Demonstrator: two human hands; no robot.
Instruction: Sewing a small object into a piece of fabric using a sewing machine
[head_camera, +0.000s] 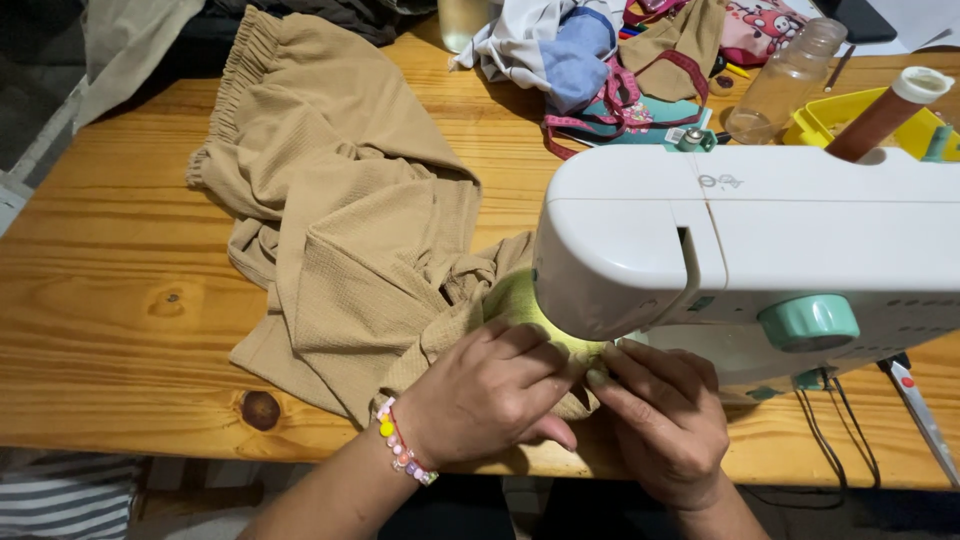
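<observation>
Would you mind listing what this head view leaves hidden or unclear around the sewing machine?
- Needle and presser foot: hidden behind the sewing machine head.
- Cloth seam: covered by left hand and right hand.
- Scissors: cut off by the right edge.
- Yellow tray contents: too small.

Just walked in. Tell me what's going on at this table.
A person sits at a white sewing machine on a wooden table. Both bare hands press a tan crinkled fabric garment flat under the machine's lit head: the left hand, with a beaded bracelet at the wrist, and the right hand beside it. A clear plastic bottle and mixed fabric scraps lie behind.
</observation>
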